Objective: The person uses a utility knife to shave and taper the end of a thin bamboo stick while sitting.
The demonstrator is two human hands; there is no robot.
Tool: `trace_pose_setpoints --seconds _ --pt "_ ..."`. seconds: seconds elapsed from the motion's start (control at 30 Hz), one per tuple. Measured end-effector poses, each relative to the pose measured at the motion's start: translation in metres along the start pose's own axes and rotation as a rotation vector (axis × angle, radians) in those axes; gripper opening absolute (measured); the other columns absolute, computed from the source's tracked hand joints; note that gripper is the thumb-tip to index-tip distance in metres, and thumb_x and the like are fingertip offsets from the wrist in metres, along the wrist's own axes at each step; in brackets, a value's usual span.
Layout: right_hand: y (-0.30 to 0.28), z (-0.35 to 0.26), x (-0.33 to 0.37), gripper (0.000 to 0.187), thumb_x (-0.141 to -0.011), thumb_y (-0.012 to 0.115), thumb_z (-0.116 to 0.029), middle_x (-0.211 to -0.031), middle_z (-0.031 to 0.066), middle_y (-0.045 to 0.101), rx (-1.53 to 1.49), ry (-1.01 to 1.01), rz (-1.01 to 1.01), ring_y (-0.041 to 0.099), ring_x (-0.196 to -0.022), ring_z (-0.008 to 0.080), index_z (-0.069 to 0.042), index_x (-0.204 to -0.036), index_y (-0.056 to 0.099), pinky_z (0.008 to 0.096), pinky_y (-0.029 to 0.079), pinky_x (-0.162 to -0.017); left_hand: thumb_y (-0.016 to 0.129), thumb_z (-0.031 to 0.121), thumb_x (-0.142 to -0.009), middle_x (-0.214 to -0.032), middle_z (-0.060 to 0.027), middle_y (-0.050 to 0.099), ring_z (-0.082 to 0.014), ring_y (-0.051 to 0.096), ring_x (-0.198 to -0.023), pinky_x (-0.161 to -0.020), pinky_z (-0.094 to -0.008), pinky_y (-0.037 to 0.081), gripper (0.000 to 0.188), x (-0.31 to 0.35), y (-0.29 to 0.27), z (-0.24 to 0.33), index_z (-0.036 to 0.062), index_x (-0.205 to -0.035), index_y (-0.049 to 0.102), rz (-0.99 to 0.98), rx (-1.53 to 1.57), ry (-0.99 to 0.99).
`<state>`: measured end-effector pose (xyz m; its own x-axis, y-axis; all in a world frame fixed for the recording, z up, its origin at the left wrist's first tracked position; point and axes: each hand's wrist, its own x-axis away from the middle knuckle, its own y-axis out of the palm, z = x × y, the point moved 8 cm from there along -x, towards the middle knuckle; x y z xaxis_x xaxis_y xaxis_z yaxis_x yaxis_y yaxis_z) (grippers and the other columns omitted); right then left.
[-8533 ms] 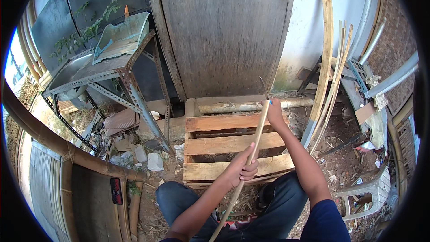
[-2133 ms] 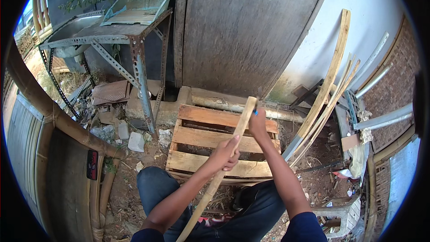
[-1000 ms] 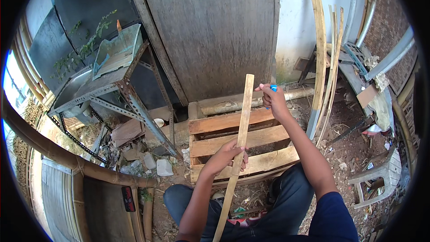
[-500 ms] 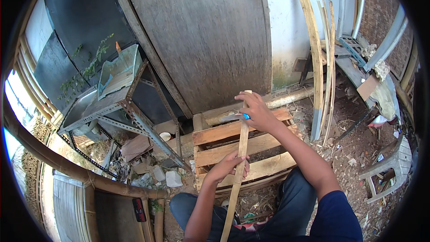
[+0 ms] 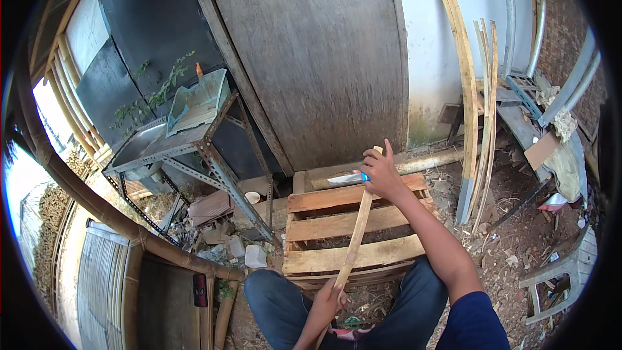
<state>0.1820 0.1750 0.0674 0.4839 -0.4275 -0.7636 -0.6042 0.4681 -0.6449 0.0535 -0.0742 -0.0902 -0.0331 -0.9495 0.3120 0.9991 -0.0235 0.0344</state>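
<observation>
A long, pale bamboo strip [image 5: 355, 240] runs slantwise from near my lap up over the wooden pallet [image 5: 324, 227]. My left hand [image 5: 328, 303] is closed around its lower part, close to my knees. At the upper end, my right hand [image 5: 382, 176] grips a knife [image 5: 345, 179] with a blue handle, and its index finger sticks up. The blade points left across the strip's top, above the far edge of the pallet. Part of the handle is hidden in the right palm, so whether those fingers also press the strip is unclear.
Left of the pallet stands a metal-framed table [image 5: 214, 136] with a sink. Long wood strips [image 5: 486, 123] lean on the white wall at right. A broken plastic chair [image 5: 564, 269] lies at lower right. A bamboo pole [image 5: 431, 163] lies behind the pallet.
My left hand has moved down the strip, closer to my body. My right index finger has lifted, while the knife stays near the strip's top. The whole view has shifted slightly.
</observation>
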Motion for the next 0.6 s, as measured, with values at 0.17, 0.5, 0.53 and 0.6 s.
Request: trace_pose_setpoints --seconds 0.17,0.5,0.53,0.6 --pt "0.003 -0.046 -0.003 0.016 -0.075 0.066 -0.023 -0.078 0.0043 0.061 -0.187 -0.158 -0.181 0.057 -0.094 0.0224 -0.007 -0.072 0.065 0.0525 0.028 -0.107 0.039 0.021 -0.099 -0.06 0.0023 0.043 -0.0051 0.033 -0.043 -0.04 -0.0211 0.029 0.02 -0.01 -0.026 0.065 0.0058 -0.103 0.052 0.028 -0.1 -0.009" --pt "-0.07 -0.028 0.018 0.027 -0.074 0.065 -0.016 -0.05 0.0042 0.047 -0.124 -0.156 0.197 0.049 -0.051 0.0234 -0.008 -0.052 0.052 0.0355 0.034 -0.058 0.063 0.01 -0.084 -0.066 -0.0033 0.058 -0.0099 0.055 -0.05 -0.048 -0.0235 0.044 0.035 -0.005 0.011 0.132 0.0015 -0.115 0.049 -0.098 -0.661 0.144" --pt "-0.074 -0.019 0.021 0.026 -0.074 0.064 -0.015 -0.051 0.0051 0.048 -0.077 -0.129 0.206 0.049 -0.052 0.0235 -0.008 -0.052 0.052 0.0356 0.035 -0.059 0.062 0.01 -0.084 -0.067 -0.0064 0.06 -0.0121 0.059 -0.053 -0.049 -0.026 0.046 0.035 -0.006 0.016 0.136 0.0017 -0.115 0.048 -0.066 -0.751 0.173" --pt "-0.08 -0.006 0.024 0.026 -0.075 0.064 -0.015 -0.052 0.0066 0.049 -0.013 -0.108 0.219 0.05 -0.053 0.0241 -0.007 -0.053 0.052 0.0359 0.035 -0.059 0.06 0.012 -0.084 -0.072 -0.0136 0.064 -0.0185 0.065 -0.059 -0.055 -0.0323 0.05 0.038 -0.004 0.021 0.135 0.0025 -0.117 0.045 0.018 -1.027 0.336"
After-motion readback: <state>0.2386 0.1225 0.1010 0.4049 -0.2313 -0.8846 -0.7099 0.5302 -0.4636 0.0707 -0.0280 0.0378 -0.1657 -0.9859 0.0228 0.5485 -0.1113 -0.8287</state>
